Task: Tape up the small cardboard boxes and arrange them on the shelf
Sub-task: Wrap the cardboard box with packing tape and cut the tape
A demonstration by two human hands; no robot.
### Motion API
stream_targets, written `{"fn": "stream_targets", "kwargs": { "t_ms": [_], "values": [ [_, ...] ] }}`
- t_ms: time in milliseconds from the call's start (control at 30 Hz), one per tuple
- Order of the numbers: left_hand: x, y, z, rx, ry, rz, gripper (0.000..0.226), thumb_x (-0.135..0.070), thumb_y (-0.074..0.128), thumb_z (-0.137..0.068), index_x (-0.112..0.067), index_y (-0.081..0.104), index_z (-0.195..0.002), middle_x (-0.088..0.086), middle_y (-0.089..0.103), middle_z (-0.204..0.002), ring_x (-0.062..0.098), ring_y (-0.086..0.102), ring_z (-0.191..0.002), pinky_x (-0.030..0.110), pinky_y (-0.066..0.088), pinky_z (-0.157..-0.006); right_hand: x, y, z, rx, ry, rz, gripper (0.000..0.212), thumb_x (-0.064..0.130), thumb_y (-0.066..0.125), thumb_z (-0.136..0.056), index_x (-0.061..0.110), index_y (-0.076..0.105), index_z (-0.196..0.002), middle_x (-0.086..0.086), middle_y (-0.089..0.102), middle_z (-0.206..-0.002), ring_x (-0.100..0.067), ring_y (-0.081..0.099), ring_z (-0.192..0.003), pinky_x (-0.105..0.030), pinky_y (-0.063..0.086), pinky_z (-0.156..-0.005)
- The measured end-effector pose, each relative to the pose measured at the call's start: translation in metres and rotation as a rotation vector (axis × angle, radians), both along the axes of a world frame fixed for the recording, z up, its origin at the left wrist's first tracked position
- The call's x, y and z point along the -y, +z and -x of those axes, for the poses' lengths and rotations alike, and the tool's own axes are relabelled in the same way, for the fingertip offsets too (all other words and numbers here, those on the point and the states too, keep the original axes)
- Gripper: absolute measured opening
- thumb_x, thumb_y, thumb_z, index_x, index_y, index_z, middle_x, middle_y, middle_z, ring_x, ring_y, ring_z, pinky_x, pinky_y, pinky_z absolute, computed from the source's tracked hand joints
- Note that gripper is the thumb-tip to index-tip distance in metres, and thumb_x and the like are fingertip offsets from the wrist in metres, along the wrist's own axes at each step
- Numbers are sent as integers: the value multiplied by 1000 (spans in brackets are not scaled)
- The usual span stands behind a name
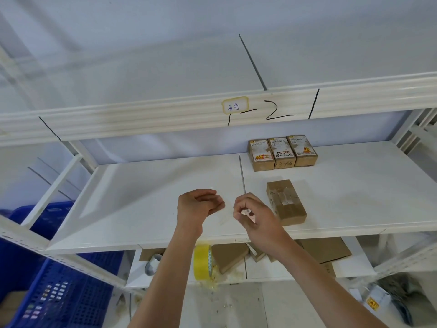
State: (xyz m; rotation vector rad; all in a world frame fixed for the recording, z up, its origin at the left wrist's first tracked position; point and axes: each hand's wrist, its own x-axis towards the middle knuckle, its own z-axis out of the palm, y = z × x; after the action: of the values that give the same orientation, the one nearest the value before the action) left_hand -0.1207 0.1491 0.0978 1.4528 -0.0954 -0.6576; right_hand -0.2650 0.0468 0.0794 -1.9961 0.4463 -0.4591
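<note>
Hands at lower centre of the frame, raised just above the front of the white shelf (165,197). Left hand (197,205) with fingers curled, apparently pinching one end of a clear tape strip (225,215); right hand (254,215) likewise curled, thumb and fingertips nipping the other end. Strip stretched between them, faint and nearly transparent, so exact grip hard to confirm. Probably held taut that way to keep the adhesive from folding on itself before laying it down. Just right of the right hand, lying flat on the shelf: unsealed brown cardboard box (286,202), pale label remnant on top, within easy reach and likely next for taping. Further back, toward the upper right of the shelf: row of three labelled boxes (282,152), standing side by side and touching, pushed toward the rear, seemingly finished and arranged. Below the shelf edge, behind the left forearm: yellow tape roll (202,262) hanging or propped on a lower tier, beside flattened cardboard pieces (324,249). Blue plastic crate (59,292) at lower left. Handwritten label (234,104) on the beam above.
</note>
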Motion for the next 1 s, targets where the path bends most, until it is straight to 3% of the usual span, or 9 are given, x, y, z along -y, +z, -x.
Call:
{"fn": "stream_targets", "kwargs": {
  "t_ms": [167, 233, 333, 433, 500, 600, 733, 867, 1000],
  "values": [
    [0, 5, -1, 115, -14, 0, 20, 15, 77, -78, 4, 73, -94, 21, 74, -88, 37, 75, -80, 32, 62, -75, 4, 8, 1, -68, 22, -310, 17, 14, 54, -102, 22, 60, -87, 12, 65, -94, -2, 64, -89, -12, 46, -77],
    [3, 6, 1, 183, -8, -15, 21, 13, 78, -77, -1, 74, -92, 14, 76, -84, 33, 76, -78, 33, 62, -75, 5, 11, -7, -22, -31, -616, 22, 8, 50, -100, 10, 58, -80, -5, 62, -91, -19, 66, -85, -29, 47, -76],
    [7, 9, 4, 270, 1, -44, 22, 9, 79, -76, -8, 75, -90, 7, 77, -83, 29, 76, -75, 33, 62, -76, 5, 14, -18, 14, -138, -950, 34, 13, 49, -98, 6, 60, -66, -15, 64, -86, -32, 65, -77, -38, 50, -72],
    [8, 10, 4, 298, 27, -50, 22, 6, 79, -78, -11, 75, -92, 3, 77, -84, 27, 77, -76, 33, 61, -78, 3, 8, -22, -22, -229, -859, 43, 35, 61, -100, 7, 59, -68, -15, 68, -78, -32, 71, -70, -39, 60, -71],
    [8, 10, 4, 334, 53, -66, 22, 4, 78, -79, -13, 74, -92, 0, 76, -83, 24, 77, -75, 32, 61, -78, 4, 4, -25, -36, -278, -831, 29, 24, 70, -95, 4, 57, -78, -19, 70, -79, -36, 73, -70, -38, 63, -69],
    [9, 8, 4, 415, 64, -105, 21, 1, 77, -81, -16, 73, -92, -5, 76, -82, 17, 76, -73, 30, 60, -78, 7, 0, -27, -15, -254, -989, 12, -1, 66, -92, 4, 55, -95, -25, 73, -87, -43, 74, -78, -47, 63, -74],
    [9, 2, 2, 424, 74, -116, 21, 0, 77, -83, -18, 72, -94, -8, 76, -82, 13, 76, -74, 31, 61, -79, 8, -4, -23, 5, -194, -1122, 34, -14, 61, -91, 1, 54, -120, -28, 74, -96, -44, 74, -89, -46, 63, -77],
    [9, -5, 1, 333, 95, -68, 19, 2, 72, -86, -16, 72, -95, 1, 76, -82, 23, 76, -72, 30, 63, -72, 11, -6, -17, -46, -189, -1061, 33, -19, 63, -87, -3, 60, -116, -24, 75, -98, -40, 75, -91, -40, 63, -76],
    [8, -11, 0, 196, 79, 1, 22, 7, 67, -88, -11, 72, -99, 15, 75, -85, 32, 75, -73, 32, 62, -68, 14, -11, -15, -93, -270, -1019, 19, -7, 65, -92, -2, 64, -111, -20, 77, -90, -28, 75, -78, -33, 62, -69]
  ]
}}
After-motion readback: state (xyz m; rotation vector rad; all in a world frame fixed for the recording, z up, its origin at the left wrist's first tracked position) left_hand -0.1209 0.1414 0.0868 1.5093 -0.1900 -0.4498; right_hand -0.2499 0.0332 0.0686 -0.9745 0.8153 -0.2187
